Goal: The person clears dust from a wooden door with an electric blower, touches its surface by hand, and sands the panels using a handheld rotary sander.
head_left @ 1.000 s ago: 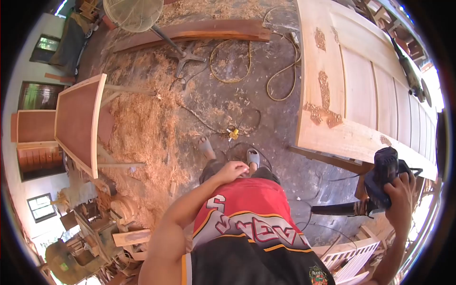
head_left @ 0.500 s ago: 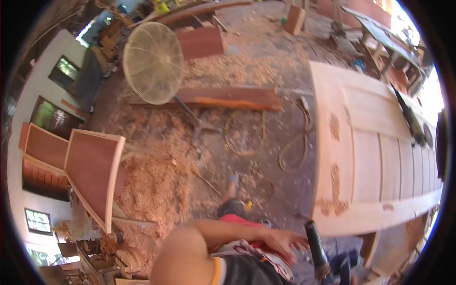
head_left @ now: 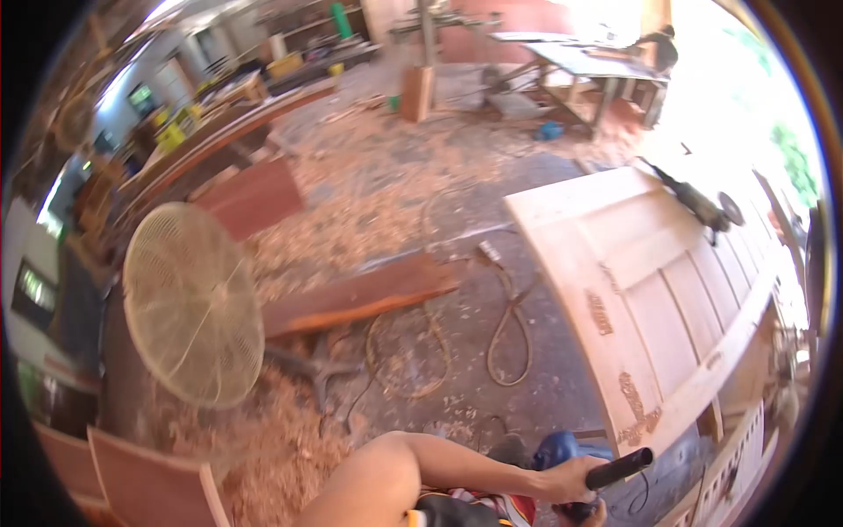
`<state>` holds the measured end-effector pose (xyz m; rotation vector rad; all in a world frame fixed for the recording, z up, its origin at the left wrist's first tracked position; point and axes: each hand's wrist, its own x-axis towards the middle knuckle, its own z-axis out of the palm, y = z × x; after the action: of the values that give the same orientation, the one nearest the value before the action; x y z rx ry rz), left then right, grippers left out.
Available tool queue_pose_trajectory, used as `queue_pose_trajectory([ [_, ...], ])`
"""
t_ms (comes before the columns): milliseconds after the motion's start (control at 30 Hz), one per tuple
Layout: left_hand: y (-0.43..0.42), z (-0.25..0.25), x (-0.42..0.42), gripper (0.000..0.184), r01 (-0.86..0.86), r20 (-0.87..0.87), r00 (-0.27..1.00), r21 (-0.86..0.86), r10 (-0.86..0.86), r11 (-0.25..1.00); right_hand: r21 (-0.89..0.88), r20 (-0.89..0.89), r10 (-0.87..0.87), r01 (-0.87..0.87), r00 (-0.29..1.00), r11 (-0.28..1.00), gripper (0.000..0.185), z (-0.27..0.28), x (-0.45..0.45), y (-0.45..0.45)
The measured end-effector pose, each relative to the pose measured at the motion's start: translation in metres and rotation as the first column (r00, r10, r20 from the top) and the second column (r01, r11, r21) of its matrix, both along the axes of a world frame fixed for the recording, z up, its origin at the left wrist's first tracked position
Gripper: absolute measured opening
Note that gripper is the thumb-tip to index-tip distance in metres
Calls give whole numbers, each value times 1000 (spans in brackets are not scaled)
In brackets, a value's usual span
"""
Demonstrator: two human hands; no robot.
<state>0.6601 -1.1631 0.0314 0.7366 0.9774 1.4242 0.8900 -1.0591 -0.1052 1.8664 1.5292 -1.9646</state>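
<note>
Blue handheld blower (head_left: 555, 450) is at the person's waist, short of the paneled wooden door (head_left: 680, 263); black nozzle (head_left: 620, 470) points to the person's right. Left hand (head_left: 566, 479) is wrapped around the tool near the nozzle base. Right hand (head_left: 595, 514) is at the lower edge, against the tool; mostly cut off, can't tell how firm its grip is.

Status, judging by looks: door is assembled, panels seated in the frame. Brown patches (head_left: 637, 413) remain on its near end; sawdust or filler, can't tell. Also can't tell if the blower is running.

Obstructions: angle grinder (head_left: 694, 200) lies on the door's far side. Looped cord (head_left: 509, 351) is on the floor between the reddish-brown plank (head_left: 369, 294) and the door, a likely snag. Pedestal fan (head_left: 189, 307) stands left, shavings (head_left: 290, 439) around its base. Slatted frame (head_left: 729, 474) sits just beside the door, lower right.
</note>
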Motion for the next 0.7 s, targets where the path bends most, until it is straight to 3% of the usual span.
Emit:
queue_pose_trajectory([
  [67,-14,5,-36,26,158,-205,968,48,-145,986,-235,-118,-263,231,958,944,42,-31,-17,-30],
  [133,-22,9,-65,25,307,-332,904,67,-270,949,-469,-175,-477,353,861,810,39,-54,-42,-57],
  [233,-16,9,-104,23,485,-392,826,132,-404,864,-716,-204,-672,359,712,598,35,-77,-99,-73],
  [267,-11,12,-121,22,577,-429,748,45,-506,815,-762,-208,-708,343,675,550,34,-81,-114,-75],
  [333,-6,-7,-141,26,513,-400,785,-9,-473,858,-832,-233,-761,282,605,479,31,-78,-145,-70],
  [433,-10,4,-184,33,367,-413,834,-81,-366,927,-887,-248,-822,220,513,405,27,-65,-184,-65],
  [467,-16,8,-193,35,307,-418,852,-91,-316,947,-804,-240,-796,346,556,484,18,-8,-221,-63],
  [533,-22,7,-201,29,38,-478,878,50,-9,998,-834,-331,-774,218,540,508,20,-123,-222,-70],
  [600,-33,-4,-209,25,-130,-348,932,-70,98,989,-811,-283,-800,312,530,494,17,-25,-258,-70],
  [700,-30,1,-246,22,-57,-484,863,189,143,980,-810,-248,-823,357,510,466,15,44,-307,-72],
])
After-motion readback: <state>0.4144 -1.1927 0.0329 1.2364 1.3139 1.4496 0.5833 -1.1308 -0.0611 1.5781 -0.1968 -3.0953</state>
